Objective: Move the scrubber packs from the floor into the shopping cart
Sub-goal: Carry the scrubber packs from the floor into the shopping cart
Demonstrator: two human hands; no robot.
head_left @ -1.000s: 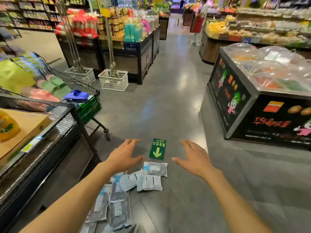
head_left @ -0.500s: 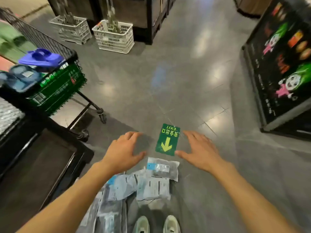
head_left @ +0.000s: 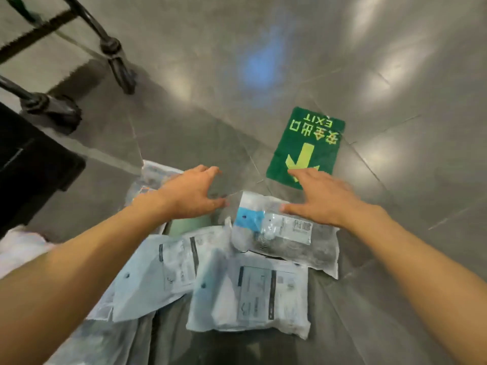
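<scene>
Several clear plastic scrubber packs lie in a loose heap on the grey floor. The farthest pack has a blue corner patch and a barcode label. A second pack lies flat below it, and a third overlaps on the left. My right hand hovers spread over the far edge of the blue-patched pack, thumb near its top. My left hand hovers open just left of that pack, holding nothing. Only the shopping cart's lower frame and wheels show, at the upper left.
A green exit sticker with a yellow arrow is stuck to the floor beyond my right hand. A black display base stands at the left edge. More packs trail toward the bottom left.
The view has tilted down and come much closer to the floor. Both hands have dropped toward the packs, still open and holding nothing.
</scene>
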